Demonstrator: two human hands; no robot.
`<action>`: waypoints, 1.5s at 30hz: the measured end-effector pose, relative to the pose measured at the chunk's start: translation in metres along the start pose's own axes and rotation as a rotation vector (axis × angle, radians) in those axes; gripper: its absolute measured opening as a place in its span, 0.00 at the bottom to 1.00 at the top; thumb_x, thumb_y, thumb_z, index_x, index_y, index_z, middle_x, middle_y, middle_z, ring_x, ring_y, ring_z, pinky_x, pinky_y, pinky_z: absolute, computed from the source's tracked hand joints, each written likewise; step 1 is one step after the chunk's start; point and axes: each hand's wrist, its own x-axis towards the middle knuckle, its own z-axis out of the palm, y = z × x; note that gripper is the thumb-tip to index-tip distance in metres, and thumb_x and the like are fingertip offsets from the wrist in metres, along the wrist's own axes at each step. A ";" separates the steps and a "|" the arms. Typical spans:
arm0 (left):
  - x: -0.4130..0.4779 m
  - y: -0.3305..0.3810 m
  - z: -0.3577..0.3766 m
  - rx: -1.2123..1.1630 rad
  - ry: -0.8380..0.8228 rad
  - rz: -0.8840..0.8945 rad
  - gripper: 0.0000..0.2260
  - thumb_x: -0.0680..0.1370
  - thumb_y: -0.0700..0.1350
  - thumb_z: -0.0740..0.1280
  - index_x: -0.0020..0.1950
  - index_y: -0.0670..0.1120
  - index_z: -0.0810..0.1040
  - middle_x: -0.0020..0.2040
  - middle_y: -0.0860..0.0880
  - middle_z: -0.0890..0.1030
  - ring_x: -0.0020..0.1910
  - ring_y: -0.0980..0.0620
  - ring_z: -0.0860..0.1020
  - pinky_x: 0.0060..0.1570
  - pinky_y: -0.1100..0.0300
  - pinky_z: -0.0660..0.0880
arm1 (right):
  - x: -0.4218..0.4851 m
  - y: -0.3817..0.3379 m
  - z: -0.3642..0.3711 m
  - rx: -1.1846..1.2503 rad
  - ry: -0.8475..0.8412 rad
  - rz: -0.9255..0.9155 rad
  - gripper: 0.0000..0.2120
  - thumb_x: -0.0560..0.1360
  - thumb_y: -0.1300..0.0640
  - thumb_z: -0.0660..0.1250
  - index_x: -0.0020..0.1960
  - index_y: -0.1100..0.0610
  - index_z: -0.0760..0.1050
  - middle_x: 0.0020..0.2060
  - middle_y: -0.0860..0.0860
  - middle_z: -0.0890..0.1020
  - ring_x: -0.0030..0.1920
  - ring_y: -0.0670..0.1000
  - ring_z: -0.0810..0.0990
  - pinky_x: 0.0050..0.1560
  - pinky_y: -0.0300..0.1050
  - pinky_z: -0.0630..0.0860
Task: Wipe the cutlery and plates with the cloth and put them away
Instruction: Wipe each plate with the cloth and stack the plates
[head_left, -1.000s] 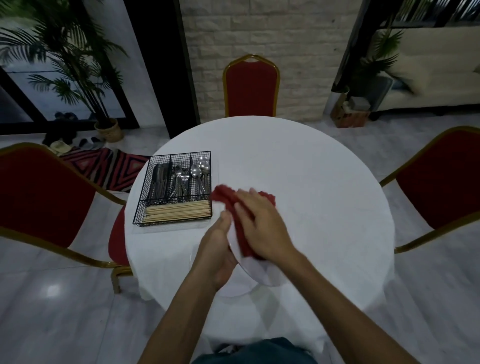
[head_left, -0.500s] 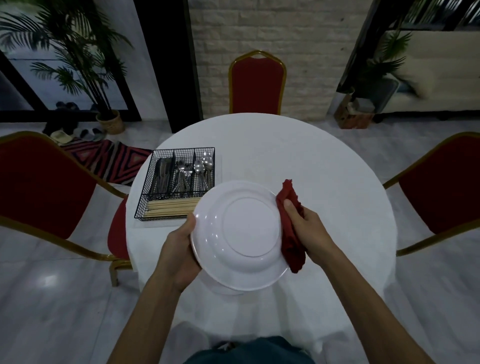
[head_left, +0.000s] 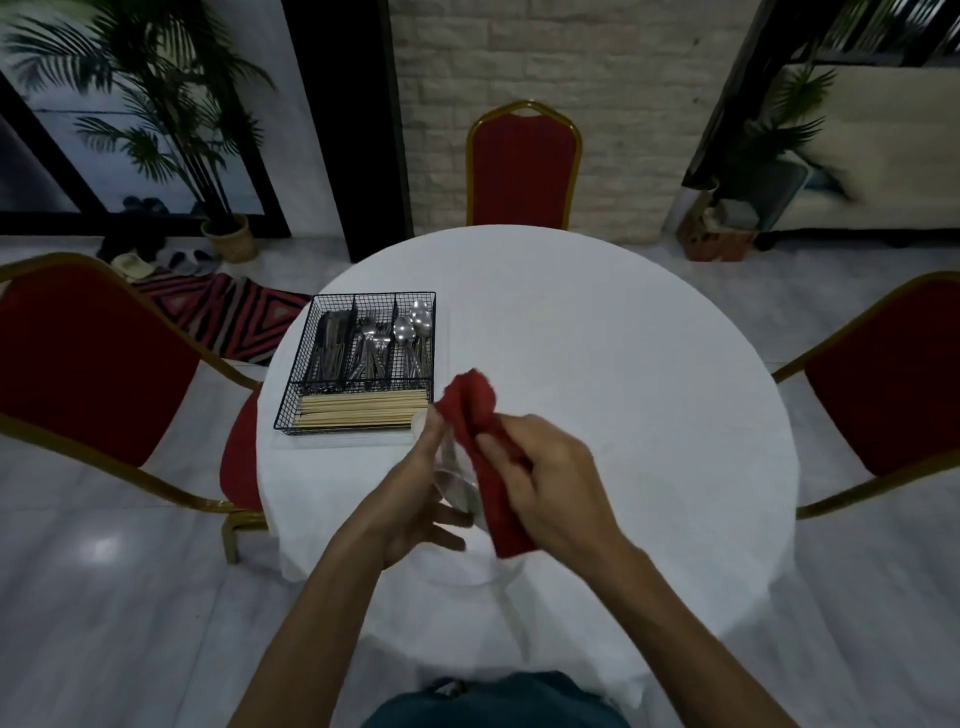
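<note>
My left hand (head_left: 415, 499) holds a white plate (head_left: 453, 480) on edge above the near part of the round table, so only a thin blurred sliver of it shows. My right hand (head_left: 545, 483) grips a red cloth (head_left: 480, 447) and presses it against the plate's right face. The cloth's top bunch sticks up past the plate's rim. A black wire cutlery tray (head_left: 358, 358) stands left of the hands, with knives, forks and spoons in three sections and chopsticks (head_left: 358, 415) across the front. Another white plate (head_left: 483, 571) lies flat below the hands.
A white cloth covers the round table (head_left: 597, 364). Red chairs with gold frames stand at the left (head_left: 93, 364), far side (head_left: 522, 166) and right (head_left: 883, 384). A potted palm (head_left: 208, 156) and a patterned rug (head_left: 223, 306) are on the floor at the left.
Half a second ago the plate's underside faced me with the cloth at its right rim. The plate has since turned edge-on and the cloth has moved back over its face.
</note>
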 end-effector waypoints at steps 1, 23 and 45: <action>-0.002 0.002 0.001 -0.100 -0.020 0.012 0.35 0.75 0.75 0.53 0.59 0.48 0.81 0.41 0.43 0.86 0.47 0.37 0.85 0.49 0.37 0.82 | -0.005 -0.003 0.004 -0.004 -0.024 -0.010 0.13 0.83 0.45 0.60 0.53 0.50 0.81 0.39 0.47 0.79 0.40 0.48 0.78 0.43 0.47 0.76; 0.048 -0.052 -0.031 -0.632 0.300 0.071 0.22 0.85 0.59 0.54 0.70 0.47 0.74 0.60 0.45 0.83 0.57 0.42 0.80 0.51 0.46 0.79 | -0.026 0.104 0.014 0.421 0.045 0.883 0.18 0.80 0.42 0.66 0.63 0.52 0.70 0.53 0.46 0.80 0.52 0.47 0.80 0.49 0.44 0.75; 0.108 -0.096 -0.070 0.473 0.672 0.178 0.17 0.82 0.42 0.66 0.72 0.42 0.76 0.66 0.41 0.80 0.65 0.41 0.78 0.70 0.50 0.69 | -0.026 0.158 0.071 0.060 -0.081 0.830 0.11 0.78 0.52 0.70 0.56 0.56 0.74 0.47 0.50 0.81 0.48 0.53 0.80 0.49 0.46 0.76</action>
